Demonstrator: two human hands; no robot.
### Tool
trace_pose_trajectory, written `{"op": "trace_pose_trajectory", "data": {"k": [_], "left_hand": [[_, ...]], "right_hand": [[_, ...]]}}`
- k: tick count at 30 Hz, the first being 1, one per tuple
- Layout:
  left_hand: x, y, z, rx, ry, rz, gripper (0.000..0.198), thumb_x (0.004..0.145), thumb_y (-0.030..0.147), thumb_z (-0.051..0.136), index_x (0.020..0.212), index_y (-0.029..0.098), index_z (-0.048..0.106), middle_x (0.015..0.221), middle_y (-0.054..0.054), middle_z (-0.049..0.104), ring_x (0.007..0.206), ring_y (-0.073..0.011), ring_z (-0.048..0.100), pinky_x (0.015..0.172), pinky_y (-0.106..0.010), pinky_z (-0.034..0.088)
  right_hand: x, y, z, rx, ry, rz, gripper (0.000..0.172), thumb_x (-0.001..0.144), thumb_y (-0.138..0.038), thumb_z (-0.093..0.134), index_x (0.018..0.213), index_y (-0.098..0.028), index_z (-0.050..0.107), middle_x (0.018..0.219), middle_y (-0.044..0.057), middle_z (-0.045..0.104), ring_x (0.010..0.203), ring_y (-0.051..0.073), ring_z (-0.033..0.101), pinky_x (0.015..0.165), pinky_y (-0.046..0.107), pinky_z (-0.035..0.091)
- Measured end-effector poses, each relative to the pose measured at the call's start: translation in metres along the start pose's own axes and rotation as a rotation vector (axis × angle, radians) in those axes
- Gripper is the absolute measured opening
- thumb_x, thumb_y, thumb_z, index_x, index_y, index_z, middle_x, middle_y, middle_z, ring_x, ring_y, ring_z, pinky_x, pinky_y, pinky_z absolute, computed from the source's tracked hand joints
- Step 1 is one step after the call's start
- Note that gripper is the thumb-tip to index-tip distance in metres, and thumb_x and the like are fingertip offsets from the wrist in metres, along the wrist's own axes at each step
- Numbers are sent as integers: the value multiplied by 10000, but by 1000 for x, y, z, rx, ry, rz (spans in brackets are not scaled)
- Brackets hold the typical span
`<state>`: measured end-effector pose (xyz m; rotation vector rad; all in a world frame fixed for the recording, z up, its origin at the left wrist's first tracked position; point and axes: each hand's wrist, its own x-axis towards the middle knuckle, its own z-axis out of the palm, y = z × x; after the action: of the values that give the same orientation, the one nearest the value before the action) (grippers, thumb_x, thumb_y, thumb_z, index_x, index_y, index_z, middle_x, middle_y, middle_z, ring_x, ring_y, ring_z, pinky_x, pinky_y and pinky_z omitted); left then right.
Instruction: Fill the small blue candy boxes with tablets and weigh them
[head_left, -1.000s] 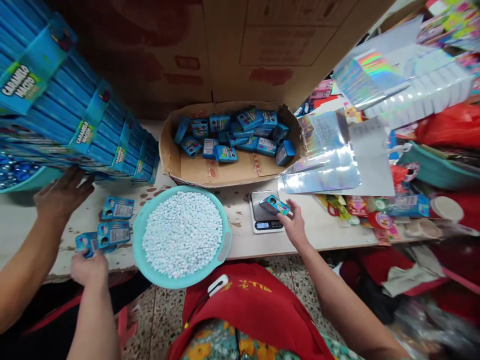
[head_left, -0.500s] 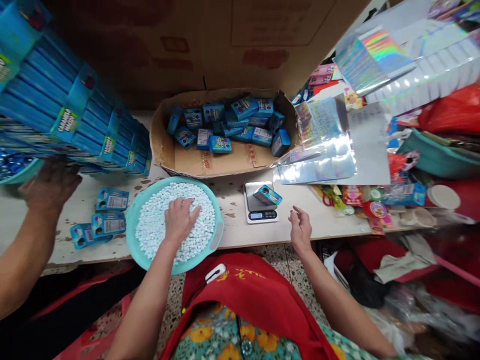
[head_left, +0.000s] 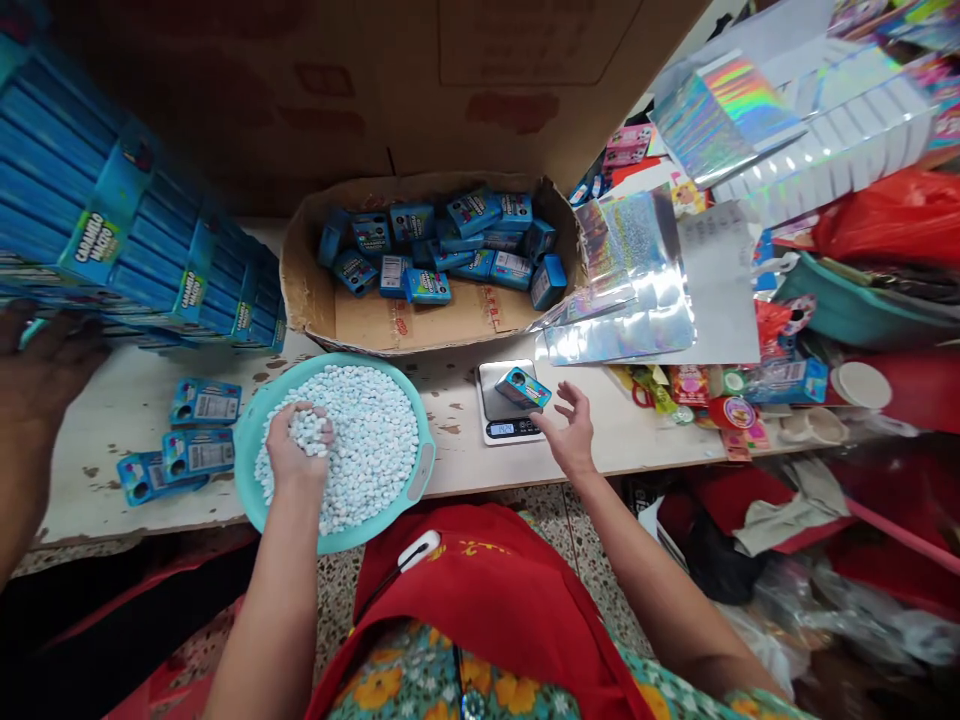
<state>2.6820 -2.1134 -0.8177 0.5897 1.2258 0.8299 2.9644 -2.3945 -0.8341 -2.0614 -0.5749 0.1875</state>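
On the scale (head_left: 490, 404), the blue box (head_left: 527, 388) slants lengthwise just left of your empty, spread right hand (head_left: 573, 440), while your half-curled left hand (head_left: 285, 452) cups white pellets (head_left: 308, 431).

The left hand (head_left: 288, 455) hid some white candies (head_left: 375, 430), while the view's edge cropped a co-worker's blurred hand (head_left: 46, 368).

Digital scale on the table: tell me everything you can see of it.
The scale has a white body, a squarish, shiny, metallic-looking plate and, along its near edge, a dark panel with a lit display; its digits are too small to read surely. It sits flat on the white table, right of the teal basin. A blue box lies askew on the plate; the open right hand is just beside, contact unclear.
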Motion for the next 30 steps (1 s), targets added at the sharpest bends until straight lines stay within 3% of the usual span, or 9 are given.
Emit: {"op": "trace_pose_trajectory", "data": {"k": [3, 5, 9, 13, 16, 19, 24, 27, 30], "left_hand": [[1, 6, -1, -281, -22, -283, 165, 798, 332, 454, 721, 186, 452, 613, 7, 494, 436, -78, 411, 366, -160, 245], [-3, 12, 0, -346, -39, -346, 168, 817, 290, 450, 685, 193, 414, 554, 27, 438, 386, -69, 356, 337, -156, 211], [-28, 39, 12, -376, -107, -369, 217, 804, 298, 493, 641, 199, 391, 487, 46, 369, 350, -77, 325, 315, -169, 191], [-57, 71, 32, -392, -167, -173, 290, 731, 345, 604, 596, 191, 398, 471, 55, 334, 373, -69, 341, 334, -171, 199], [-67, 79, 42, -329, -33, 103, 309, 683, 359, 660, 581, 186, 425, 494, 53, 375, 405, -66, 370, 371, -189, 268], [-62, 74, 43, -250, 110, 307, 301, 686, 367, 673, 579, 188, 456, 530, 40, 440, 460, -82, 433, 443, -214, 351], [-58, 70, 37, -189, 140, 340, 344, 743, 446, 631, 562, 196, 478, 507, 26, 464, 463, -108, 456, 474, -245, 362], [-67, 73, 42, -147, 158, 396, 350, 756, 461, 639, 594, 185, 496, 536, 31, 484, 497, -103, 479, 533, -247, 406], [-67, 74, 48, -194, 156, 385, 387, 751, 494, 648, 611, 181, 468, 516, 50, 451, 467, -99, 464, 497, -241, 390]], "right_hand": [[10, -21, 17, -38, -11, -14, 552, 677, -466, 730, 1113, -171, 565, 1084, 97, 620, 986, 229, 589, 875, 408, 500], [12, -47, 27, -23, -31, -40, 433, 718, -466, 702, 1029, -181, 606, 968, 59, 636, 891, 211, 603, 850, 395, 503], [1, -119, 53, 49, -156, -221, 354, 734, -417, 718, 1032, -247, 634, 984, 43, 647, 909, 234, 612, 846, 393, 499], [-25, -176, 100, 170, -418, -349, 302, 742, -384, 722, 1014, -285, 638, 973, 43, 668, 907, 249, 634, 808, 392, 523], [-43, -197, 133, 205, -575, -405, 284, 741, -354, 723, 1003, -277, 642, 966, 41, 680, 916, 255, 644, 803, 391, 529], [-52, -207, 153, 205, -619, -417, 296, 727, -316, 736, 1003, -269, 640, 970, 34, 686, 929, 258, 644, 811, 393, 532], [-54, -221, 154, 140, -641, -454, 275, 712, -253, 745, 967, -257, 642, 937, 38, 682, 901, 263, 637, 793, 397, 523], [-52, -227, 148, 74, -689, -496, 281, 702, -223, 756, 959, -229, 641, 917, 47, 675, 895, 262, 629, 791, 398, 510], [-49, -223, 146, 60, -685, -498, 308, 713, -250, 760, 991, -225, 630, 953, 51, 672, 929, 255, 624, 819, 396, 501]]}}
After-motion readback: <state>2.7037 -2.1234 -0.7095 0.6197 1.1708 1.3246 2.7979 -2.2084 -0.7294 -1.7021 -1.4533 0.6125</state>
